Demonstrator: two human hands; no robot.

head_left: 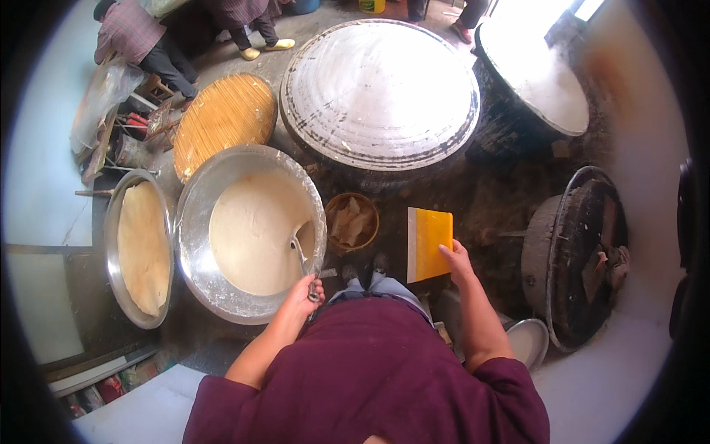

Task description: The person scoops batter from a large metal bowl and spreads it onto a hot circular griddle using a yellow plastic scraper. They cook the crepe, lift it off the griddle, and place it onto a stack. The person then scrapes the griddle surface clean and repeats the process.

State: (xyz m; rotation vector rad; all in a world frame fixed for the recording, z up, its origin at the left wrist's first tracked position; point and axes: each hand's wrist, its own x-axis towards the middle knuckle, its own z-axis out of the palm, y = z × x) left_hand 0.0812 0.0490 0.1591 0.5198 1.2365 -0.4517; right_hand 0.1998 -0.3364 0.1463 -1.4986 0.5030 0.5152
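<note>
My left hand (302, 296) is closed around the handle of a metal ladle (298, 251). The ladle's head rests at the right side of a large metal basin (203, 285), touching or dipping into the pale batter (255, 229) there. In my right hand (458, 260) is a flat yellow scraper (433, 240) with a whitish strip along its left edge. It is held up in front of my body, apart from the other things. Beyond both hands lies a wide round griddle (381, 89) with a pale, streaked surface and a dark-marked rim.
Left of the batter stands a metal basin (111, 237) with a pale, flat sheet. A round slatted mat (229, 118) leans behind. A small tub (375, 222) holds scraps. At right are a steaming vat (510, 92) and a dark round-topped drum (584, 296). Two people (137, 41) work far left.
</note>
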